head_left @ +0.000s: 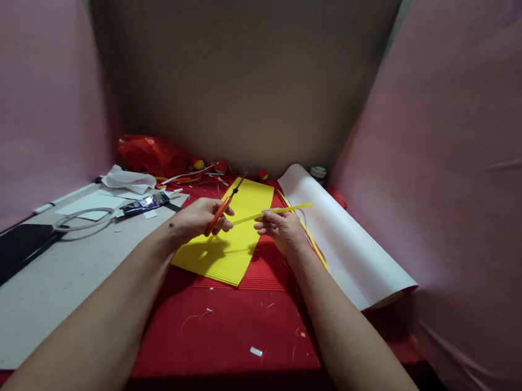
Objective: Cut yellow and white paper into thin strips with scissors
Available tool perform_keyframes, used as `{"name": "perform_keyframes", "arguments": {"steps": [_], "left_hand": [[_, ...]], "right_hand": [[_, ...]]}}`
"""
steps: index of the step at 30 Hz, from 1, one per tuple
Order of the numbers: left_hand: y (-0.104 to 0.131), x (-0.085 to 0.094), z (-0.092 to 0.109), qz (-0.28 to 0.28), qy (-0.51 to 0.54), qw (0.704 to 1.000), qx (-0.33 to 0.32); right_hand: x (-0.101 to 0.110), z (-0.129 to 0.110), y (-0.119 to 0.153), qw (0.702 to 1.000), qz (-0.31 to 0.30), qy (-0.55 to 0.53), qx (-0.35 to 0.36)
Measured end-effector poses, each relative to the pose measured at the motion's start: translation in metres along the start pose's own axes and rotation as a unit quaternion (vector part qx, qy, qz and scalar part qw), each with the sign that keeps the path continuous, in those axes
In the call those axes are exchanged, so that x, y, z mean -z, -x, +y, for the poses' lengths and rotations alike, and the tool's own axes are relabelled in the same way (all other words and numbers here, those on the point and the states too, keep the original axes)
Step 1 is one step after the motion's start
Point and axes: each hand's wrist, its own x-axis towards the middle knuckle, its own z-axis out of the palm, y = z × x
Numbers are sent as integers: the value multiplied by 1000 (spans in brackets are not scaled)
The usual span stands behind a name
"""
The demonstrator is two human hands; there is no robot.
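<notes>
My left hand (pixel 199 216) is closed round a pair of scissors with orange-red handles (pixel 218 215); the blades point up and away. Its fingertips also meet one end of a thin yellow corrugated strip (pixel 294 208). Farther along, my right hand (pixel 284 228) pinches that strip, whose free end sticks out to the right. Below both hands lies a yellow corrugated sheet (pixel 254 198), with their shadows on it. A red corrugated sheet (pixel 267 274) shows partly from under the yellow one.
A large white paper roll (pixel 341 232) lies along the right side. On the left, a grey board (pixel 89 277) bears a black strip (pixel 2 261), a cable loop (pixel 81 226) and a dark packet (pixel 145 204). A red plastic bag (pixel 151 154) sits behind. Scraps dot the red cloth (pixel 222 341).
</notes>
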Motion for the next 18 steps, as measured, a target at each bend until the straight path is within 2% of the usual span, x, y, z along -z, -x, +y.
{"name": "perform_keyframes", "arguments": {"steps": [8, 18], "left_hand": [[-2, -5, 3, 53, -52, 996, 40], [-8, -6, -2, 52, -70, 996, 33]], "right_hand": [[-3, 1, -1, 1000, -15, 2, 3], [-3, 3, 0, 1000, -12, 14, 1]]}}
